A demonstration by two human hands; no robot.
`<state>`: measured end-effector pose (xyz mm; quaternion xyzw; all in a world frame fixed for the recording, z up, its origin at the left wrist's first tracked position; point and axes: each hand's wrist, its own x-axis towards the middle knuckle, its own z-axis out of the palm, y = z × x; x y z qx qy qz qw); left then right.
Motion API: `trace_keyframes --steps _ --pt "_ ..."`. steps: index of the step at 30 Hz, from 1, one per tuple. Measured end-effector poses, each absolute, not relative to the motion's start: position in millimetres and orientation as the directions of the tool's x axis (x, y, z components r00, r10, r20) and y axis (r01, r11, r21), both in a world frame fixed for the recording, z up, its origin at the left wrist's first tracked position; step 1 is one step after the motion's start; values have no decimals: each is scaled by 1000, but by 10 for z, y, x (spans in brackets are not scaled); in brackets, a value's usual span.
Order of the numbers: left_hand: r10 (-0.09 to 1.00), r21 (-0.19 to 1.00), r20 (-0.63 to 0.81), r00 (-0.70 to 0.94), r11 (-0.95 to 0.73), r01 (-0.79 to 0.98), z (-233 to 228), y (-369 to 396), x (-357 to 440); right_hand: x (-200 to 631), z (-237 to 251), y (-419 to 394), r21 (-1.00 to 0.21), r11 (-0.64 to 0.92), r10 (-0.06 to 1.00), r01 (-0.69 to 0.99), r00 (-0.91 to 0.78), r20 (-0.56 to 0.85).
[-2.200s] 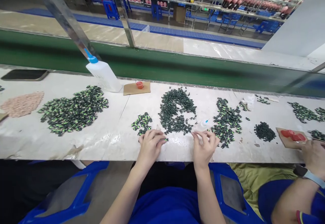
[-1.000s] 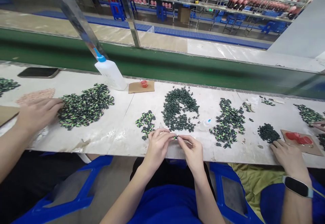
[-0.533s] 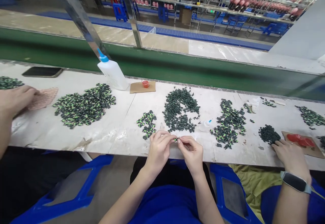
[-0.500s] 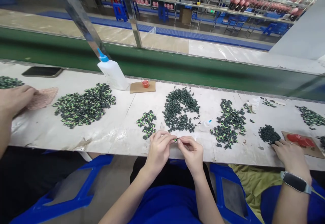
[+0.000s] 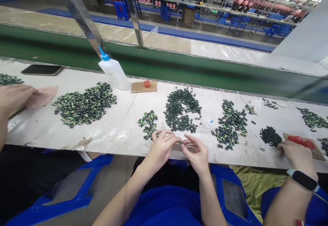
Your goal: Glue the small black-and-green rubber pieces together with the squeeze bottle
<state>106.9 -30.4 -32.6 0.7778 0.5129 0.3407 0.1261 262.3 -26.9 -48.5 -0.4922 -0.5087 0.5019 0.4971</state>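
Note:
My left hand (image 5: 162,149) pinches a tiny dark piece with a bright green mark (image 5: 179,143) between thumb and forefinger, just above the table's front edge. My right hand (image 5: 196,153) meets it from the other side. Its thumb and a fingertip close on the piece's right end, while the forefinger is lifted a little. Close beyond my left hand lies a small heap of black-and-green pieces (image 5: 148,121). Farther out is a bigger heap of plain dark green, grain-like pieces (image 5: 180,104). Beside that heap is a small clear bottle with a blue tip (image 5: 207,126).
Larger black-and-green heaps lie left (image 5: 85,104) and right (image 5: 230,123). A white bottle with a blue nozzle (image 5: 114,72) and a cardboard piece (image 5: 138,87) with a red cup (image 5: 147,83) stand behind. Co-workers' hands are at the left (image 5: 15,97) and right (image 5: 297,154).
My right hand has shifted slightly right and its fingers have spread a little. The piece stays at my left fingertips. The right co-worker's hand and watch have moved slightly.

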Motion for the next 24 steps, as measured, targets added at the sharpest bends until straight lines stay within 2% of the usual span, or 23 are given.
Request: trace_keyframes --steps 7,12,16,19,21,24 --pt "817 468 502 283 -532 706 -310 -333 1073 2608 -536 -246 -998 55 998 -18 -27 55" --pt "813 436 495 306 -537 722 -289 -375 1079 2613 -585 -234 -996 72 995 -51 -67 75" --pt "819 510 484 307 -549 663 -352 -405 1085 2682 -582 -243 -997 79 987 -18 -137 81" --pt "847 579 406 344 -529 620 -415 -388 1023 2814 -568 -248 -994 86 979 71 -188 72" --pt "887 595 338 314 -460 659 -444 -339 911 2945 -572 -241 -983 93 990 156 -119 75" --pt "943 556 318 94 -266 788 -465 -237 673 3186 -594 -199 -949 90 974 301 173 147"
